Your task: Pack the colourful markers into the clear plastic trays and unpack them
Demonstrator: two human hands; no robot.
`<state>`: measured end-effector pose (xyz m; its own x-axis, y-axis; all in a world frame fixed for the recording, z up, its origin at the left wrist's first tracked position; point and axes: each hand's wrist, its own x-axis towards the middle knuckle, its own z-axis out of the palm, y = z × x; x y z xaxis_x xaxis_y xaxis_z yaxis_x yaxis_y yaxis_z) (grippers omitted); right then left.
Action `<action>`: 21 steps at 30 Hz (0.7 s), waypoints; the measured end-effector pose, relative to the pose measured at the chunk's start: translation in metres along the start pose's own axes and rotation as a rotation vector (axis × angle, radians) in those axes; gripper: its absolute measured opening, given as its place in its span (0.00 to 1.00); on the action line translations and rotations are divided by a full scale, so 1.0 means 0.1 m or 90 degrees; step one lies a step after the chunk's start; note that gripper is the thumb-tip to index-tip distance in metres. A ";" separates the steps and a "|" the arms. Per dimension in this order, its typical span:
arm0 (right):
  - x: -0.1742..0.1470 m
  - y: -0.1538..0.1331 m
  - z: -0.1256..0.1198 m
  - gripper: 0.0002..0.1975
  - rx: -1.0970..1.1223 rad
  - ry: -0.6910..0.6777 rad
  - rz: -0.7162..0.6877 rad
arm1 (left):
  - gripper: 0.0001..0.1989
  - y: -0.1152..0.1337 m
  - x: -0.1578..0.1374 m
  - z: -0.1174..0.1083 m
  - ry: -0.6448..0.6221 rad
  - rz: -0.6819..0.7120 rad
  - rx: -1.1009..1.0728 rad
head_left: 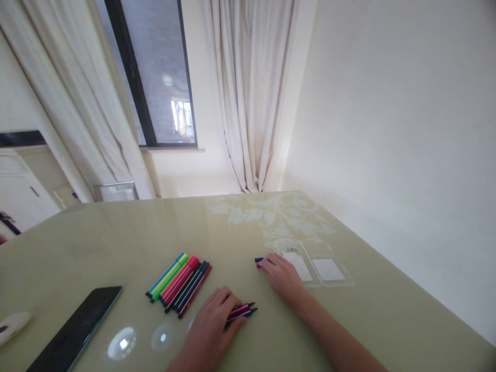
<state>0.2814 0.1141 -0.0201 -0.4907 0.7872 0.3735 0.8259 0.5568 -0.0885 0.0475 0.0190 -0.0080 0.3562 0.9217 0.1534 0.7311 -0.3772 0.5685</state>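
My left hand (213, 323) is closed around felt-tip pens (239, 311), one magenta and one dark blue, low over the table. Their dark, narrow tips point right and look uncapped. Farther right, my right hand (282, 276) has its fingers bent down at the table. A blue pen cap (258, 260) and a pinkish-red one stick out from under its fingertips. To the left of both hands lies a slanted row of several coloured felt-tip pens (179, 284), side by side, from blue and green to red and dark purple.
Just beyond my right hand lies an opened clear plastic case (339, 283) with white inserts. At the left are a black phone or tablet (75, 330) and a white rounded object (14, 326). The glossy table (127, 237) ends near a wall and curtains (251, 103).
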 end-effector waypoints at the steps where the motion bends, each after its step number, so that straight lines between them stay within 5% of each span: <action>1: 0.01 0.00 0.01 0.09 -0.005 0.002 0.002 | 0.05 0.00 0.00 0.00 0.003 -0.004 -0.001; 5: 0.02 -0.02 0.04 0.07 -0.017 0.025 0.004 | 0.10 -0.15 0.02 -0.04 0.092 -0.055 0.042; 10: 0.01 -0.07 -0.03 0.06 0.021 0.074 -0.020 | 0.13 -0.44 0.02 -0.17 0.249 -0.171 0.294; 16: -0.02 -0.21 -0.09 0.05 0.091 0.112 -0.079 | 0.09 -0.44 0.02 -0.12 0.174 -0.162 0.329; 21: -0.06 -0.41 -0.11 0.16 0.158 0.105 -0.135 | 0.09 -0.40 0.04 -0.01 0.184 -0.042 0.253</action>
<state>0.2537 0.0839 -0.0084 -0.5755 0.6050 0.5503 0.6077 0.7666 -0.2074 0.0191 0.0381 -0.0288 0.1665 0.9111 0.3771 0.9322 -0.2700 0.2408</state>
